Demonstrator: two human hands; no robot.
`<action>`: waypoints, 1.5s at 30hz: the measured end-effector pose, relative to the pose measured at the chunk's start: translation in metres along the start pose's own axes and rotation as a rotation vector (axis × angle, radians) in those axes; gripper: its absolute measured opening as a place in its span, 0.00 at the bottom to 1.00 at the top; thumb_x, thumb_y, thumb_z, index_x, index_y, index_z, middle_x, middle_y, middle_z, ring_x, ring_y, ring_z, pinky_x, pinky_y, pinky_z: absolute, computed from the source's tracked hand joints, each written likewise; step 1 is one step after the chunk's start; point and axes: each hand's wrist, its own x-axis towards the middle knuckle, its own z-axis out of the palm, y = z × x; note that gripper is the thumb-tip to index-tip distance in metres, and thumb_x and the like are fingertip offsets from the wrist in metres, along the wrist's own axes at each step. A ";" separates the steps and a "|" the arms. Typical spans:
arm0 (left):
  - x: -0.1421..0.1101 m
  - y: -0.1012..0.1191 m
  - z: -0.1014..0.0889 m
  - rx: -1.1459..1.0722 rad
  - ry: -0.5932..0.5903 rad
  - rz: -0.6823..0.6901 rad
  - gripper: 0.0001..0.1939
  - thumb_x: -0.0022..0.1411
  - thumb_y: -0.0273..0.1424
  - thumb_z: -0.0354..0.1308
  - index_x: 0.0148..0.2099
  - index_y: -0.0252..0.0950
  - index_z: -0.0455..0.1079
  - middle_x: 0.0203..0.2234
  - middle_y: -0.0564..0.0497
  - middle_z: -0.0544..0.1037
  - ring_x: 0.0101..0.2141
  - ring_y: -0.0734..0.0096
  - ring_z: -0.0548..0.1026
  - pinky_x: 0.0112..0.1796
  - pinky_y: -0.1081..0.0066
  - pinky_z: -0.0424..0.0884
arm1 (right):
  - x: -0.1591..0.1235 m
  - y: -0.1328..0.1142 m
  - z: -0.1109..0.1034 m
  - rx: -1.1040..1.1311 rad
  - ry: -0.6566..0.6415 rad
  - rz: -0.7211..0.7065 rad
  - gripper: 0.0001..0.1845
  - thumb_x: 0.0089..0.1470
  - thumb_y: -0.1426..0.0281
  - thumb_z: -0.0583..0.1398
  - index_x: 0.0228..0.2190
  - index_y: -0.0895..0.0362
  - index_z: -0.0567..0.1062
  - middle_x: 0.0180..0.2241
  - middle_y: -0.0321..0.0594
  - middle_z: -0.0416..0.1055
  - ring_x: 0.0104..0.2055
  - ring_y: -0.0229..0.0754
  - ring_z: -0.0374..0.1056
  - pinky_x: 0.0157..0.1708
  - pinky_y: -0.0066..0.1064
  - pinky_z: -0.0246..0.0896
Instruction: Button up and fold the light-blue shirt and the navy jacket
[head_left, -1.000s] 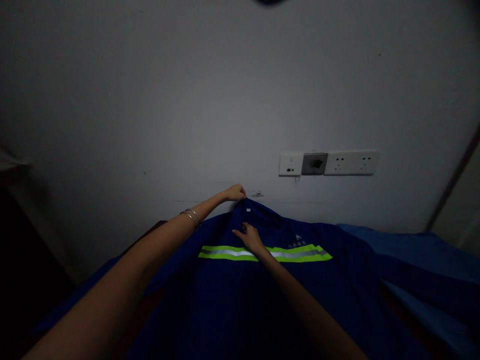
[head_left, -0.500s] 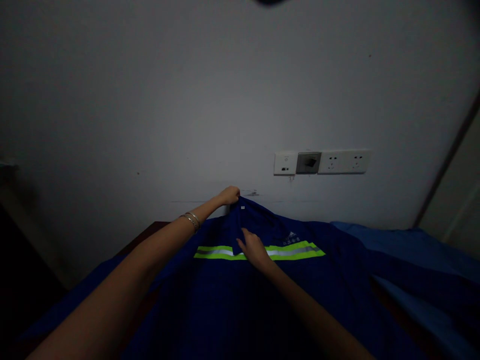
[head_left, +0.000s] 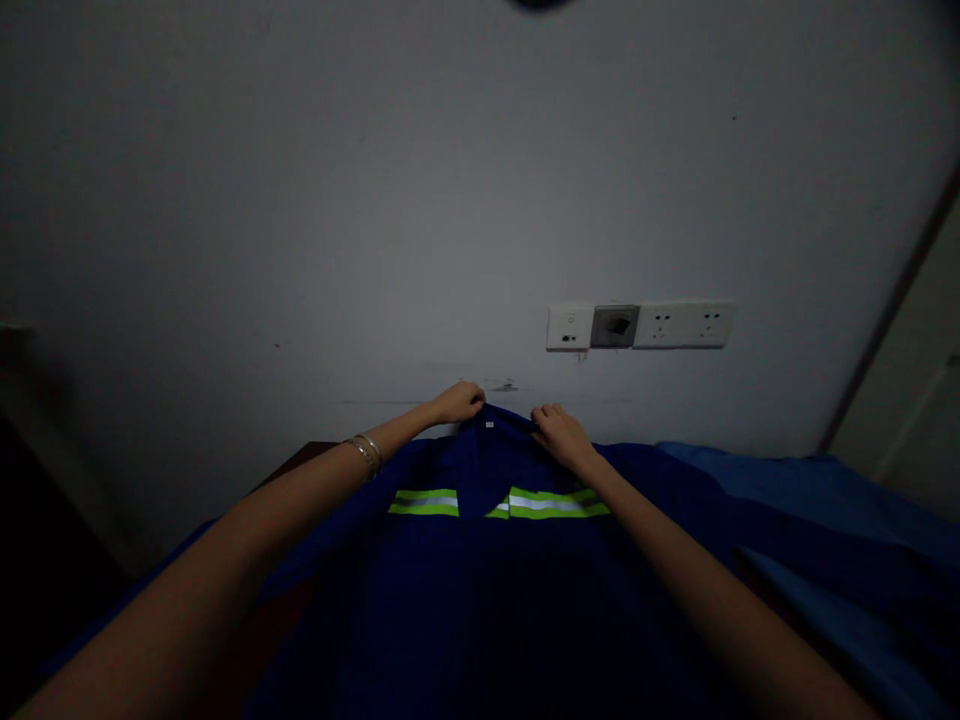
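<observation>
A dark blue work shirt (head_left: 480, 580) with a yellow-green and silver reflective stripe (head_left: 551, 503) lies spread flat in front of me, collar at the far end by the wall. My left hand (head_left: 459, 401), with thin bangles on the wrist, is closed and pinches the left side of the collar (head_left: 499, 425). On the right side of that collar my right hand (head_left: 561, 435) grips with curled fingers. The lighting is dim.
A grey wall stands just behind the shirt with a row of white sockets and a dark panel (head_left: 639, 326). More blue fabric (head_left: 817, 500) lies to the right. A dark brown surface edge (head_left: 296, 462) shows at the left, and a door frame (head_left: 892, 320) at the far right.
My right hand has left the shirt front near the stripe and moved up to the right side of the collar. The left hand stays on the collar.
</observation>
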 end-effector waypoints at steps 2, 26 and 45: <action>-0.004 0.002 0.004 0.004 -0.023 0.004 0.15 0.53 0.24 0.47 0.36 0.30 0.75 0.31 0.45 0.78 0.31 0.70 0.73 0.34 0.75 0.65 | 0.000 0.004 0.000 -0.014 -0.080 -0.024 0.07 0.56 0.73 0.52 0.37 0.59 0.68 0.38 0.48 0.68 0.42 0.46 0.63 0.35 0.31 0.57; -0.024 0.046 0.018 0.099 0.132 -0.049 0.29 0.52 0.49 0.55 0.48 0.32 0.61 0.34 0.44 0.74 0.38 0.61 0.72 0.40 0.68 0.62 | 0.026 -0.005 -0.005 0.057 -0.150 0.021 0.11 0.55 0.74 0.50 0.39 0.59 0.69 0.41 0.50 0.70 0.41 0.46 0.68 0.36 0.31 0.57; -0.055 0.121 0.088 0.109 0.489 -0.738 0.21 0.58 0.25 0.46 0.54 0.31 0.56 0.41 0.38 0.65 0.43 0.54 0.64 0.42 0.60 0.61 | 0.020 0.009 0.001 0.132 -0.045 0.078 0.10 0.54 0.71 0.53 0.40 0.56 0.69 0.42 0.43 0.70 0.44 0.42 0.65 0.38 0.28 0.56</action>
